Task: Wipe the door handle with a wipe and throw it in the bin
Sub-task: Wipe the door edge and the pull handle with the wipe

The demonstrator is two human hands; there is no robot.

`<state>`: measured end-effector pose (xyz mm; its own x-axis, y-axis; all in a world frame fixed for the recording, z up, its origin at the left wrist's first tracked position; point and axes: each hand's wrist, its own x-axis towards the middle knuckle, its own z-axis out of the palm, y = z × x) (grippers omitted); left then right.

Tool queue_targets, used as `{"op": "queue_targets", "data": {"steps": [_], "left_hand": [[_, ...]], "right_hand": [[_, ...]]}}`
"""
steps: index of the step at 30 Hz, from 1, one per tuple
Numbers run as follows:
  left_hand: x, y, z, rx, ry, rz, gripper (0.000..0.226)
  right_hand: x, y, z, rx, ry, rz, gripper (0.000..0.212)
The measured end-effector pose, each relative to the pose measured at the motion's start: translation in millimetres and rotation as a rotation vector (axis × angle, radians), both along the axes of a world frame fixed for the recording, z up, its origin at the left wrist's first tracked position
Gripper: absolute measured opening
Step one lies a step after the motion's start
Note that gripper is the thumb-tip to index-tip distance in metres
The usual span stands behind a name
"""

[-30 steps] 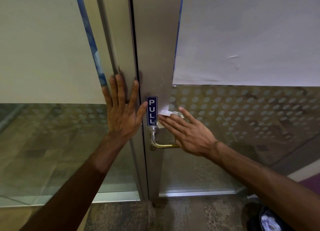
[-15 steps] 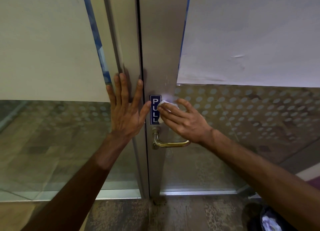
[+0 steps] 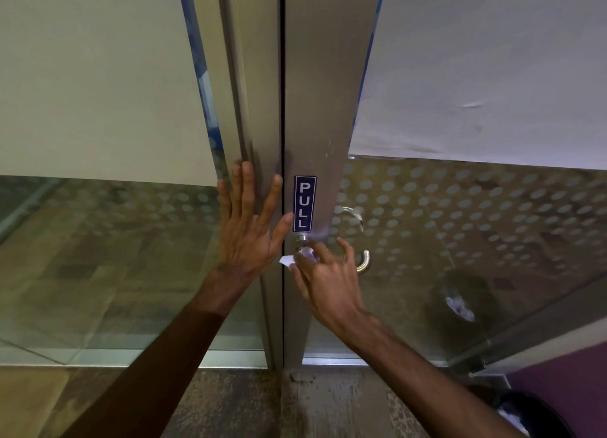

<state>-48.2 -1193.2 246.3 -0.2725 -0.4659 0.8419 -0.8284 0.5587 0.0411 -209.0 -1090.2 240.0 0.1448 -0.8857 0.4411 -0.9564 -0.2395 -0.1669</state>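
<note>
Head view, sole view available. Left hand (image 3: 248,227) laid flat on the metal door frame (image 3: 259,109), fingers spread, gripping nothing, bracing the leaf beside the blue PULL sign (image 3: 304,203). Right hand (image 3: 328,280) at the handle's root, thumb and forefinger pressed together on a small white wipe (image 3: 290,260), remaining fingers loosely curled over the lever. Wipe bunched against the round spindle of the door handle (image 3: 364,261), just below the sign; one corner sticking out leftward, free of the metal. Curved outer end of the lever visible past the knuckles, uncovered by the wipe. Bin (image 3: 538,414) at lower right on the floor, dark, with white waste inside, well apart from the handle; reflected also in the dotted glass. Judged mid-wipe, disposal not yet begun. Recommended for the step in hand: wrap the wipe round the lever rather than dab with a corner; draw it from spindle out to the curved tip, covering underside and back face as well as the front; keep the left palm braced so the door does not swing under pressure. Risk noted: so small a pinch likely to slip off the rounded metal. Cleanliness of the handle impossible to judge at this resolution.
</note>
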Motion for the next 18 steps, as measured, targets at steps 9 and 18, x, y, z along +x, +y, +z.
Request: {"op": "queue_targets", "data": {"steps": [9, 18], "left_hand": [[-3, -3, -4, -0.019, -0.004, 0.009, 0.071], [-1, -5, -4, -0.006, -0.005, 0.020, 0.073]], "right_hand": [[12, -6, -16, -0.039, 0.211, -0.059, 0.035], [3, -9, -15, -0.232, 0.463, 0.191, 0.008]]}}
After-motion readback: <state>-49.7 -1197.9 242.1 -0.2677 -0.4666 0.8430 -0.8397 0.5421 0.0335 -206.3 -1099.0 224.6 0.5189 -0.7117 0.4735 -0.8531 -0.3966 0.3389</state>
